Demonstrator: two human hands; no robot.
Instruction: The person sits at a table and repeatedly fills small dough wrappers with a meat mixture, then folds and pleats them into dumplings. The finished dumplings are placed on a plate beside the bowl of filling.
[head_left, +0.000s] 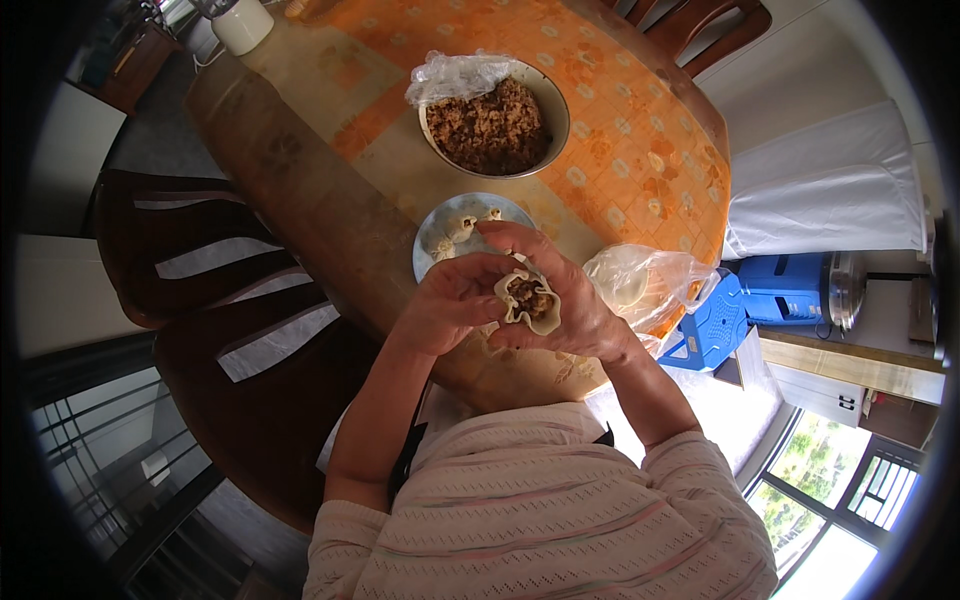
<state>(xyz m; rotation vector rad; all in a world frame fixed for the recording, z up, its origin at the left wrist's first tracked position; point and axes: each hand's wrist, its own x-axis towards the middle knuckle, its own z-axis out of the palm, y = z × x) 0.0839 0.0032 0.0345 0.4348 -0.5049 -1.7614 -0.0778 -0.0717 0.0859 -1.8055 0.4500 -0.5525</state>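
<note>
Between both hands is a filled dough wrapper (528, 303), its top open and its rim pleated in waves around brown filling. The thumb and fingers of my left hand (457, 300) pinch the near-left rim. My right hand (570, 300) curls around the other side, its thumb under the dough and its forefinger raised. Just beyond them lies a light blue plate (427, 229) with several shaped dumplings (460, 227), partly hidden by my fingers. Farther off stands a round bowl (556, 112) of brown minced filling (491, 127), plastic film (457, 75) bunched over its far-left rim.
A clear plastic bag (660, 274) with pale round wrappers (628, 289) lies right of my hands on the patterned tabletop (637, 135). Dark wooden chairs (255, 330) line the left edge. A blue plastic stool (709, 326) is at the right. A white appliance (241, 28) sits far left.
</note>
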